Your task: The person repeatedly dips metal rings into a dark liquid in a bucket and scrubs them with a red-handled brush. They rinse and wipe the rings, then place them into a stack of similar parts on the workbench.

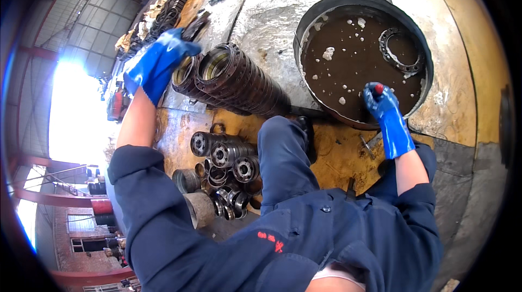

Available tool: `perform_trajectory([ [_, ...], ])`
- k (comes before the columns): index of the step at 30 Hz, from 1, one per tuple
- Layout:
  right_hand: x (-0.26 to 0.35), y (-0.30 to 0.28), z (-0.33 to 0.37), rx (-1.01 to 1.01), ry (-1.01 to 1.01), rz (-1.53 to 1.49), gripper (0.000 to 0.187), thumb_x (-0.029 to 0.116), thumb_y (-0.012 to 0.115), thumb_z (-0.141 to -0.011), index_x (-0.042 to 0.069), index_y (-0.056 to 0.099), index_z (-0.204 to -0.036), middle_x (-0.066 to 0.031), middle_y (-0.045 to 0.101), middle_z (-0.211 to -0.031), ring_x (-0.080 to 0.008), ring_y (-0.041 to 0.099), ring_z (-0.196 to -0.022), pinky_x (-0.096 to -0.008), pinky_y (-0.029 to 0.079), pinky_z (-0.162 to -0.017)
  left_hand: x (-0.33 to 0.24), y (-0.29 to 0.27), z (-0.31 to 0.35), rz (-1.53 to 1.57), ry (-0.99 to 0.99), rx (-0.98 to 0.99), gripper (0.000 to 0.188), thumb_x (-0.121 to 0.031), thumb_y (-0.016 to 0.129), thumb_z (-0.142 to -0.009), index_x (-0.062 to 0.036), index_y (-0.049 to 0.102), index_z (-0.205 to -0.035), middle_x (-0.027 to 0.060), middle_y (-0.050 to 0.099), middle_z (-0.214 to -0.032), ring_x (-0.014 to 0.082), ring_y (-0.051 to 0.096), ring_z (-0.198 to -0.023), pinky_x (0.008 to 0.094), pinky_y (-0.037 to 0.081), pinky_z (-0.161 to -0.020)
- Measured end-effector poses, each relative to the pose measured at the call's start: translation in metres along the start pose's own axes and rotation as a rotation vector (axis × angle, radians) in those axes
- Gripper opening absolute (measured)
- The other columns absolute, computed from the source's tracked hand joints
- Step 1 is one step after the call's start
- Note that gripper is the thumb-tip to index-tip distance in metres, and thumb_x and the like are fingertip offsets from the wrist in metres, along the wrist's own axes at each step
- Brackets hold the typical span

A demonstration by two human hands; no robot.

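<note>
My left hand [157, 61], in a blue rubber glove, is raised over the far left beside tall stacks of dark, greasy flanged metal rings [220, 69]. At its fingertips is a dark, blurred piece [197, 25] whose kind I cannot make out. My right hand [382, 101], also gloved in blue, is closed around a tool with a red handle end [379, 89]; the rest of the tool is hidden. That hand is over the near rim of a round metal tub [300, 42] of murky brown liquid. A bolt-holed metal ring [385, 53] lies partly submerged at the tub's right side.
Cylindrical metal parts and rings [223, 153] are piled left of my knee. A metal tool [371, 144] lies below the tub. More dark parts [174, 9] line the far left. White foam [328, 53] floats on the liquid. Metal and yellowish sheets [446, 36] cover the floor.
</note>
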State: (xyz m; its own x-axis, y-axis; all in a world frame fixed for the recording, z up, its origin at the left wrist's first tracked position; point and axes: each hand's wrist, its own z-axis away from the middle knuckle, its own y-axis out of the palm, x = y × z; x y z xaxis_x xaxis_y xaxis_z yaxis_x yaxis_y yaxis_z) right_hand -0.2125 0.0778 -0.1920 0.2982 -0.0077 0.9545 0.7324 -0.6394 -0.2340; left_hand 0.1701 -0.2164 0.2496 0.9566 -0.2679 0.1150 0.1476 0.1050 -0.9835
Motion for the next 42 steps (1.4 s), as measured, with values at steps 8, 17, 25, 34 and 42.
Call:
perform_trajectory([
  [8,0.061,-0.011,0.041,0.103,-0.210,0.448,0.015,0.021,0.076,-0.092,0.013,0.079,-0.105,-0.0123,0.079,-0.097,-0.0309,0.077,-0.087,-0.0382,0.062,-0.078,0.165,0.097,-0.060,-0.289,0.492,-0.483,0.034,-0.036,0.080,-0.084,-0.0027,0.074,-0.091,0.0221,0.072,-0.090,0.0391,0.071,-0.084,0.0491,0.058,-0.076],
  [17,0.079,-0.007,0.040,0.140,-0.224,0.568,0.011,0.017,0.073,-0.092,0.012,0.077,-0.100,-0.0137,0.076,-0.094,-0.0336,0.075,-0.084,-0.0404,0.060,-0.075,0.132,0.139,-0.049,-0.116,-0.043,-0.298,0.051,-0.040,0.080,-0.082,-0.0019,0.071,-0.114,0.0306,0.073,-0.110,0.0464,0.070,-0.108,0.0541,0.056,-0.093],
  [25,0.058,-0.008,0.040,0.197,-0.043,0.530,0.014,0.019,0.075,-0.093,0.012,0.078,-0.105,-0.0135,0.077,-0.095,-0.0328,0.075,-0.084,-0.0396,0.060,-0.077,0.147,0.152,-0.034,-0.126,0.016,-0.292,0.060,-0.044,0.082,-0.078,-0.0049,0.069,-0.121,0.0288,0.073,-0.114,0.0451,0.071,-0.109,0.0542,0.056,-0.093],
  [34,0.070,-0.005,0.038,0.224,-0.010,0.560,0.015,0.020,0.075,-0.094,0.011,0.078,-0.105,-0.0148,0.077,-0.095,-0.0318,0.076,-0.082,-0.0386,0.061,-0.077,0.143,0.165,-0.042,-0.318,-0.057,-0.187,0.042,-0.036,0.089,-0.072,-0.0091,0.079,-0.103,0.0164,0.079,-0.106,0.0372,0.076,-0.099,0.0481,0.062,-0.084],
  [42,0.054,-0.009,0.040,0.232,0.069,0.540,0.017,0.021,0.075,-0.094,0.011,0.078,-0.108,-0.0148,0.078,-0.095,-0.0314,0.077,-0.084,-0.0383,0.061,-0.079,0.155,0.178,-0.042,-0.172,-0.053,-0.204,0.071,-0.045,0.086,-0.074,-0.0079,0.070,-0.132,0.0189,0.074,-0.126,0.0393,0.070,-0.117,0.0464,0.057,-0.102],
])
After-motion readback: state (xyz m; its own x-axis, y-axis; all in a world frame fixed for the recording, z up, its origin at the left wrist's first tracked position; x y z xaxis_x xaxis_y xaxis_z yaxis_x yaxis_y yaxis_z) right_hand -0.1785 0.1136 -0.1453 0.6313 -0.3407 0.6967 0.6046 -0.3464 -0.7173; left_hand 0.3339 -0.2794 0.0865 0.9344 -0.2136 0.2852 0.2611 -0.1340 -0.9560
